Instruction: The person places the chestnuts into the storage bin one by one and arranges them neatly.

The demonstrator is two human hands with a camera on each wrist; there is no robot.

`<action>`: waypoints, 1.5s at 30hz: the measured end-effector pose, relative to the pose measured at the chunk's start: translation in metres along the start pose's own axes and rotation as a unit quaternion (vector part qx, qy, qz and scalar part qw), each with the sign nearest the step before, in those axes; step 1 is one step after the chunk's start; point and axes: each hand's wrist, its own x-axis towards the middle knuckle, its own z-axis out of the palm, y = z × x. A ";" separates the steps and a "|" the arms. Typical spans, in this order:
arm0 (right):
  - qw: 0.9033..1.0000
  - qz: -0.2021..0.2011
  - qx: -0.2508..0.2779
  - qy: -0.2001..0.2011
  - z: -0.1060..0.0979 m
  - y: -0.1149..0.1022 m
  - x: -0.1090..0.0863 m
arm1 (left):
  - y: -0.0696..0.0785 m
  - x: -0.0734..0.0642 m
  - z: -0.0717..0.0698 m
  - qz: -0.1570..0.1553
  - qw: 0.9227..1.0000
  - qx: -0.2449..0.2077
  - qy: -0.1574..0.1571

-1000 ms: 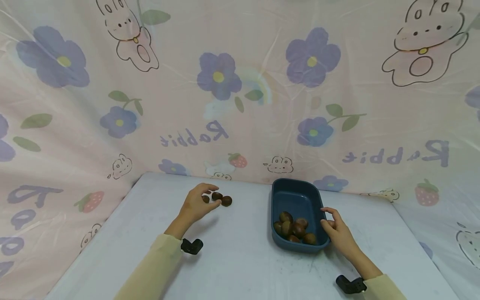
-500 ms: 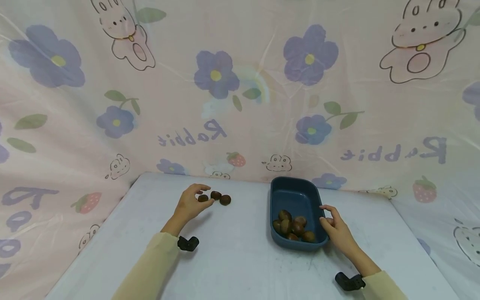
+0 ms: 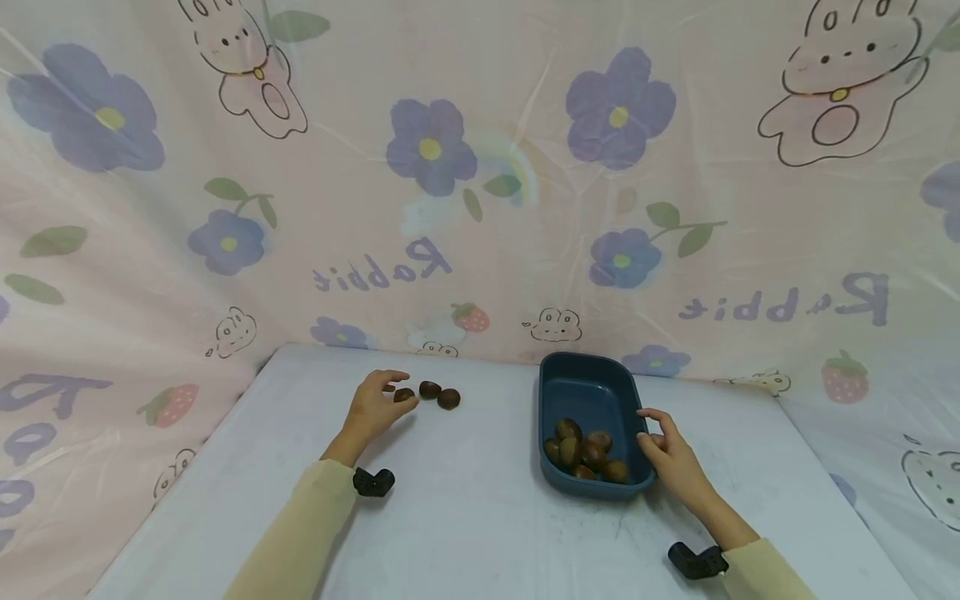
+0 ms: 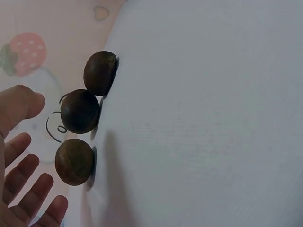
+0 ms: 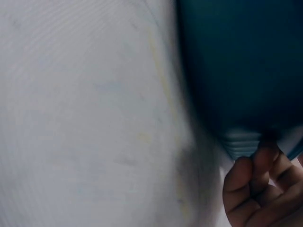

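Gripping the blue box (image 3: 588, 397) with fingers of the right hand (image 3: 675, 464), presumably to steady it; left hand (image 3: 371, 410) fingers parted, empty, beside three chestnuts (image 3: 430, 390) near the desk's (image 3: 472, 500) far edge.

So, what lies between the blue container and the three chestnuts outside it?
In the head view, only bare white tabletop lies between the three chestnuts and the blue container.

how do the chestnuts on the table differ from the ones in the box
The loose chestnuts number three; the boxed chestnuts are more numerous. The loose chestnuts lie on the table near the left hand, while the boxed chestnuts crowd the near end of the box. Both are brown and rounded.
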 end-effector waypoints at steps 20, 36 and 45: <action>1.000 -0.014 -0.003 0.004 0.000 0.003 0.000 | -0.018 0.009 0.003 -0.063 0.998 0.002 -0.021; 1.000 0.001 -0.003 0.003 0.001 0.004 -0.001 | -0.021 0.010 0.005 -0.078 0.996 0.012 -0.037; 1.000 0.008 0.001 0.001 0.001 0.004 0.000 | -0.020 0.010 0.006 -0.083 0.996 0.016 -0.041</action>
